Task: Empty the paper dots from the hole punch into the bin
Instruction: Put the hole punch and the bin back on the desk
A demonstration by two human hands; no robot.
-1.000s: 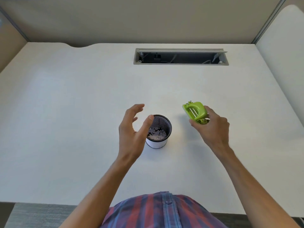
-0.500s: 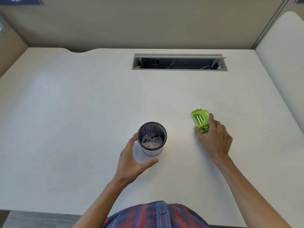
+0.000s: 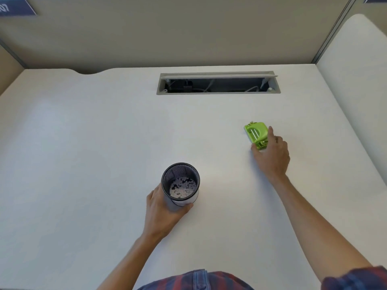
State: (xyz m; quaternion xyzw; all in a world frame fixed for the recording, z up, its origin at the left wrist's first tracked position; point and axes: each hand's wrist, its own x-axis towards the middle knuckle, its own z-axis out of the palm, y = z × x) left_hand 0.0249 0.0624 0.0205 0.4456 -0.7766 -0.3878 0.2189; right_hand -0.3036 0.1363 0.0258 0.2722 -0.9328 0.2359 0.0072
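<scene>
A small black mesh bin [image 3: 180, 174] stands upright on the white desk [image 3: 83, 143], with white paper dots [image 3: 182, 188] lying in its bottom. My left hand [image 3: 162, 210] wraps around its near side, thumb and fingers on the wall. To the right, a lime-green hole punch [image 3: 256, 133] lies flat on the desk. My right hand [image 3: 271, 155] rests against the punch's near end, with the index finger along its right side and the thumb at its near-left corner.
An open cable tray slot [image 3: 217, 83] with cables inside cuts into the desk at the back. Beige partition walls [image 3: 188, 32] close the desk at the back and right. My plaid shirt [image 3: 194, 279] shows at the bottom edge.
My right hand has lowered the hole punch from the air onto the desk, further right. My left hand, open beside the bin before, has closed around its near side.
</scene>
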